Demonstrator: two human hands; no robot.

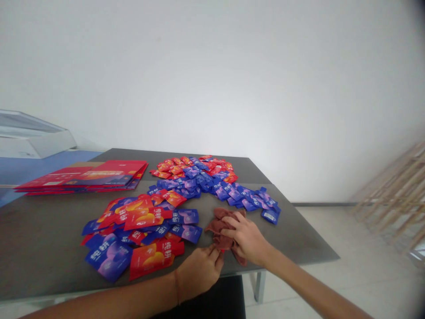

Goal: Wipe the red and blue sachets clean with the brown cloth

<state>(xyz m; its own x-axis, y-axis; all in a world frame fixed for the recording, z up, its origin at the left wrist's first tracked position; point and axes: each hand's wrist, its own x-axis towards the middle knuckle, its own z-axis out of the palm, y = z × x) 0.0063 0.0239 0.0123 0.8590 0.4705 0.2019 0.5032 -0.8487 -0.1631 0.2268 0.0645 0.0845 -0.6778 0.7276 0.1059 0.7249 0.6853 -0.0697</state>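
A crumpled reddish-brown cloth (223,230) lies bunched near the table's front edge, right of centre, on a dark grey table (43,239). Taking the cloth as the dial's centre and the far table edge as 12 o'clock, the right hand (246,239) sits at about 4 o'clock. It is half closed, with the fingers curled over the top of the cloth and gripping the bunch. The left hand (199,272) comes in at about 7 o'clock, fingers curled and tips at the cloth's lower edge; whether they pinch it, I cannot tell. A thin dark cord (177,288) circles the left wrist. Red and blue printed sachets (186,181) spread in a loose band from 9 to 2 o'clock, the nearest just beside the left hand. Larger sachets (133,235) overlap in a heap at 9 o'clock, some lying face up. Farther out at 10 o'clock, a flat stack of red printed cartons (83,177) lies on the table. Beyond the table at that side stands a white machine with a glassy lid (33,135). A pale wooden rack (392,199) leans at 3 o'clock against the wall, over a tiled floor (315,283).
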